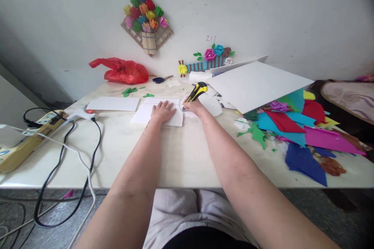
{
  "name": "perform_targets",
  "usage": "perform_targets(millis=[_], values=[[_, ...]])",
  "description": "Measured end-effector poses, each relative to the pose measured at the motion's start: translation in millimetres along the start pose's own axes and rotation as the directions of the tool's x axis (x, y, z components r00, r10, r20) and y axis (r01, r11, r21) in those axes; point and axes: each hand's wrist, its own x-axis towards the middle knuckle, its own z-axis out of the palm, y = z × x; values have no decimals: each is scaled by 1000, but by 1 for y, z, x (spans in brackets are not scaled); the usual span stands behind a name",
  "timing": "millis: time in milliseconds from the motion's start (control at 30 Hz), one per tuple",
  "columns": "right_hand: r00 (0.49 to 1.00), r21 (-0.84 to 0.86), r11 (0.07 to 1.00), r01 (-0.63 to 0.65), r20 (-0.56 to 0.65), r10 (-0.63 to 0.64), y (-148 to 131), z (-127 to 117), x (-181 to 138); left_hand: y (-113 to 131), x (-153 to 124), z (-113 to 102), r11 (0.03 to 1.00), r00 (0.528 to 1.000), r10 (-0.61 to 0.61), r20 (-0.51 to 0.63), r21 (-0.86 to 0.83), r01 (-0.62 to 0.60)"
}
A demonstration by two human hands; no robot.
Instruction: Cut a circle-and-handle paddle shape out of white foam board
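Observation:
My left hand (162,111) lies flat, fingers stretched out, pressing on a white sheet (143,114) in the middle of the pale table (181,155). Just to its right, my right hand (195,106) is closed round a yellow and black utility knife (197,92), its tip down at the sheet's right edge. A second white sheet (113,103) lies to the left.
A large white board (257,83) leans at the right over a heap of coloured paper scraps (300,128). Blue-handled scissors (161,79) and a red plastic bag (122,71) lie at the back. A glue gun (80,115), cables and a power strip (26,136) occupy the left.

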Motion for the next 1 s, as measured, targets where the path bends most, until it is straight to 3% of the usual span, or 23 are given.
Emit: perform_targets(millis=[267,367,533,733,867,933,1000], values=[[995,-15,995,-97,27,98,11,-8,4,1,-1,-1,1000,1000,-1,-3,5,1],[994,64,992,-107,14,106,12,-9,4,1,-1,-1,1000,1000,4,-9,0,-4],[981,274,955,-110,-126,149,13,-13,7,1,-2,0,1000,1000,2,-17,9,-2],[945,337,936,-106,-258,200,11,-14,11,3,-4,1,1000,999,-2,-48,13,2],[918,167,985,-42,-383,104,12,-16,16,3,-4,2,1000,996,-1,-91,-1,1],[899,-53,997,-61,-436,32,14,-19,17,3,-4,2,1000,993,-5,-115,-10,4],[899,-298,949,-102,-435,-40,15,-21,16,3,-5,2,1000,990,-17,-140,-25,13]])
